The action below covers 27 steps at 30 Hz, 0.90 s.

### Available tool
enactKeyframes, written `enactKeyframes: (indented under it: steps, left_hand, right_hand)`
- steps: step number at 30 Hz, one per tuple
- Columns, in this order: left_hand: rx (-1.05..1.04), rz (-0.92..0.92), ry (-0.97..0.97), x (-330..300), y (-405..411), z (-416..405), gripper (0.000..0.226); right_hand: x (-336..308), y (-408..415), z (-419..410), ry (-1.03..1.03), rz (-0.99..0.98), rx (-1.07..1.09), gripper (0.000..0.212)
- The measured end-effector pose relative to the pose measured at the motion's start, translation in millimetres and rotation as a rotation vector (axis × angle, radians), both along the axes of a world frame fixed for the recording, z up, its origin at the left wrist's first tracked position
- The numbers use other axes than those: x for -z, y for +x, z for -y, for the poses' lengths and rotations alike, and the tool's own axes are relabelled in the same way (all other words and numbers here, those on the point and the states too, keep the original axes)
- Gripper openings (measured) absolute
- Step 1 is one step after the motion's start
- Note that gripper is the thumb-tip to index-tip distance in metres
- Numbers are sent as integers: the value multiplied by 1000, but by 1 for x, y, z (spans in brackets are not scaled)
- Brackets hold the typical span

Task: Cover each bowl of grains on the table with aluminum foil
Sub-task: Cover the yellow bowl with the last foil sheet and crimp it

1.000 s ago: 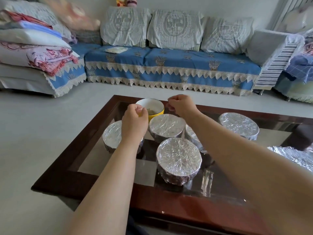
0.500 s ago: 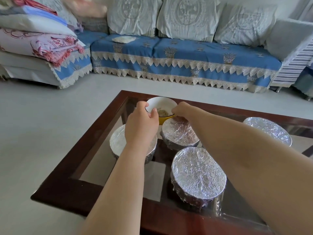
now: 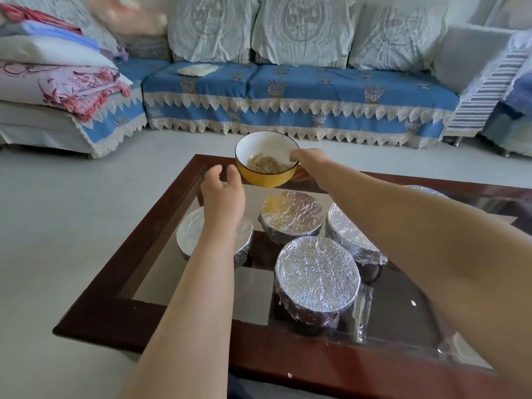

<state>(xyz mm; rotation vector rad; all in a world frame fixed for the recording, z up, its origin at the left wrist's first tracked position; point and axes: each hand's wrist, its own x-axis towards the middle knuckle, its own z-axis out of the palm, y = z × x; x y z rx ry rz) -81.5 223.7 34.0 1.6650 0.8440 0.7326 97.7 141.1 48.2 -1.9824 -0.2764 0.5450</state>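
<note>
While the right hand (image 3: pixel 309 162) is gripping the yellow bowl (image 3: pixel 266 159) by its right rim, thumb hooking over the edge into the white inside and the other fingers going out of sight under the outer wall, the bowl is tilting toward the camera above the far edge of the table (image 3: pixel 95 315) and showing a small heap of pale grains (image 3: pixel 266 165) at its bottom. Whether its base is touching the wooden frame is something I cannot tell. The left hand (image 3: pixel 223 191) is hovering just beside the bowl's left wall with fingers loosely spread and slightly curved, holding nothing and not touching the bowl.

Four foil-covered bowls are sitting on the glass top nearer the camera: the left covered bowl (image 3: pixel 187 237) is lying partly behind the left forearm, the middle covered bowl (image 3: pixel 290 216) is catching a yellow tint on its foil, the right covered bowl (image 3: pixel 348 237) is being partly hidden by the right forearm, and the near covered bowl (image 3: pixel 316 279) is standing closest to the camera. A loose strip of foil (image 3: pixel 361 318) is lying on the glass just to the right of the near one.

Beyond the table, a blue sofa (image 3: pixel 302 90) with lace trim and pale cushions is running along the wall, and folded bedding (image 3: pixel 57 73) is piling up at its left end
</note>
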Motion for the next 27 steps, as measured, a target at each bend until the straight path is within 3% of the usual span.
enactKeyframes:
  steps: [3, 6, 9, 18, 27]
  left_hand:
    - [29, 188, -364, -14, -6, 22, 44]
    - [159, 218, -481, -19, -16, 54, 40]
    - [300, 88, -454, -18, -24, 90, 27]
    - [566, -136, -423, 0, -34, 189, 37]
    - [676, -300, -350, 42, -26, 243, 35]
  right_hand:
    - [-14, -15, 41, 73, -90, -35, 12]
    - [-20, -32, 92, 82, -114, -93, 16]
    - [-17, -49, 147, 76, -119, -100, 24]
    - [17, -100, 300, 152, -282, 0, 32]
    - [51, -121, 374, -50, -317, -132, 32]
